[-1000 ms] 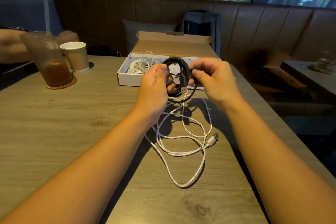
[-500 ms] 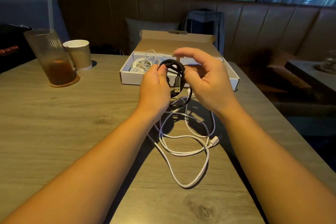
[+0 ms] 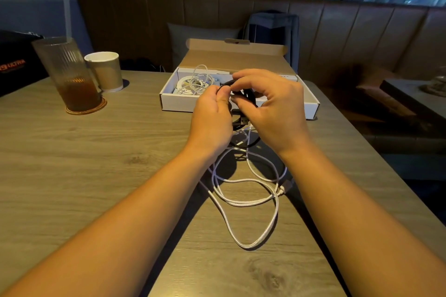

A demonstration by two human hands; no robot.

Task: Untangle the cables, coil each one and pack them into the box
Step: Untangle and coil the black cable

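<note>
Both hands are raised just in front of the open box (image 3: 311, 109), working on a coiled black cable (image 3: 246, 96). The left hand (image 3: 212, 116) has its grip pinched on the coil's upper edge, and the right hand (image 3: 272, 108) has its fingers curled around the coil from the other side; a metal plug (image 3: 242, 121) hangs between them. A loose white cable (image 3: 251, 202) sprawls in loops on the wooden surface (image 3: 96, 164) beneath the wrists. More white cable (image 3: 196, 81) sits coiled inside the box. To the left stand a ribbed glass (image 3: 66, 75) of brown drink and a paper cup (image 3: 105, 71). At the far left edge, orange lettering (image 3: 13, 65) on a dark object reads "ULTRA".
</note>
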